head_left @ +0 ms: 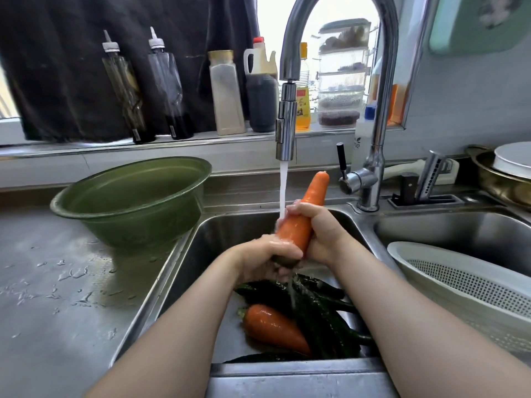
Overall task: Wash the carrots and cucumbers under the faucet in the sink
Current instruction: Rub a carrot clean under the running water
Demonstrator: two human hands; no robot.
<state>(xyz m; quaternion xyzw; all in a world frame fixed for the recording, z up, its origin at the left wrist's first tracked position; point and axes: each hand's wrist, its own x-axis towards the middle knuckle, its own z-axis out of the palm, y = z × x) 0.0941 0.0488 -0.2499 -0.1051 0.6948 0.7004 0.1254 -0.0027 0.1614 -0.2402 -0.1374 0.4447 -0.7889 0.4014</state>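
Both my hands hold one large orange carrot tilted upright over the sink. My left hand wraps its thick lower end; my right hand grips its middle. Water runs from the chrome faucet onto the carrot beside my right fingers and streams off below. On the sink floor lie a second carrot and several dark green cucumbers, partly hidden by my forearms.
A green basin stands on the wet steel counter at the left. A white colander rests in the right sink bowl. Bottles line the window ledge behind. A pan with a white lid sits at the far right.
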